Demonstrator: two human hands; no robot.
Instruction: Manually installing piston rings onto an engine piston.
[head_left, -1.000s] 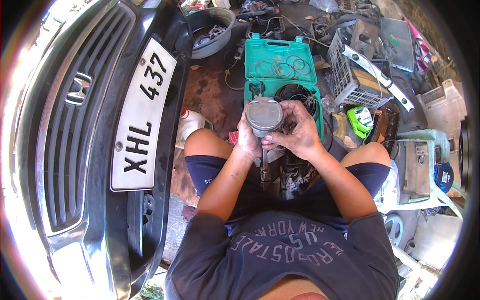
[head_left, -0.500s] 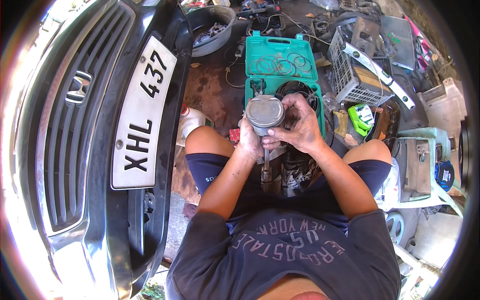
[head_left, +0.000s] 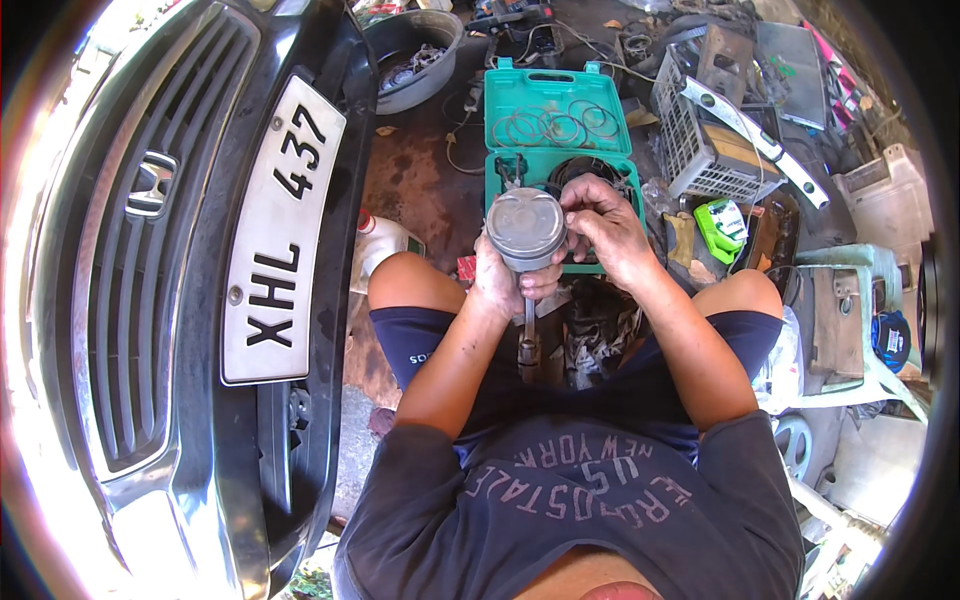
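A grey metal piston (head_left: 525,222) is held crown up between my knees, its connecting rod (head_left: 529,325) hanging below. My left hand (head_left: 497,280) wraps round the piston's left side and underside. At its right rim, the thumb and fingers of my right hand (head_left: 610,232) are pinched together against the ring grooves; whatever lies between the fingertips is too small to make out. Just beyond, a green plastic case (head_left: 560,82) lies open. Several thin piston rings (head_left: 545,128) rest in its lid, and dark coiled parts (head_left: 580,172) fill its base.
At left stands a black car front bumper (head_left: 345,150). A grey basin (head_left: 425,85) holds metal parts, and a white jug (head_left: 385,243) stands by my left knee. To the right are a grey crate (head_left: 690,150), a bright green box (head_left: 722,232) and a pale green stool (head_left: 855,262).
My right hand's fingers have drawn in from a wider hold across the piston to a pinch at its right rim. The left hand keeps its hold.
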